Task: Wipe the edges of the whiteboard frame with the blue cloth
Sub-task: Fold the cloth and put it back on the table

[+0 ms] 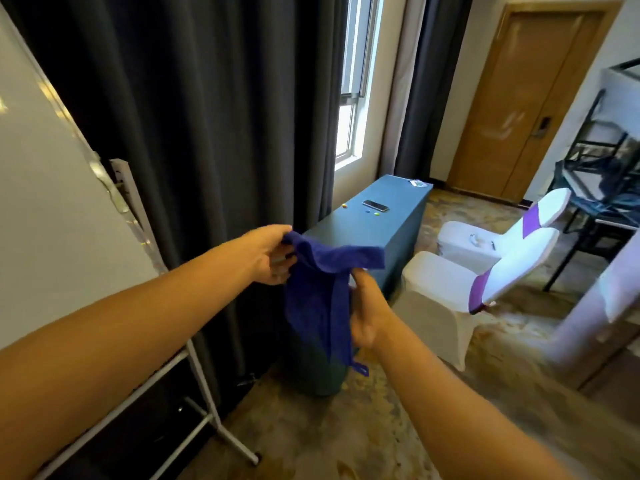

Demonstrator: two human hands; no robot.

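The blue cloth (pixel 322 289) hangs in the air in front of me, held by both hands. My left hand (pixel 268 254) grips its upper left corner. My right hand (pixel 367 313) pinches it lower down on the right side, and the rest drapes down with a small loop at the bottom. The whiteboard (pixel 52 202) stands tilted at the far left on a white metal stand (pixel 204 386). Its silver frame edge (pixel 104 178) runs diagonally, well left of the cloth and apart from both hands.
Dark curtains (pixel 207 116) hang behind the board. A teal-covered table (pixel 367 226) with a phone and small items stands ahead by the window. Two white-covered chairs (pixel 450 282) with purple sashes sit to the right. A wooden door (pixel 519 98) is at the back.
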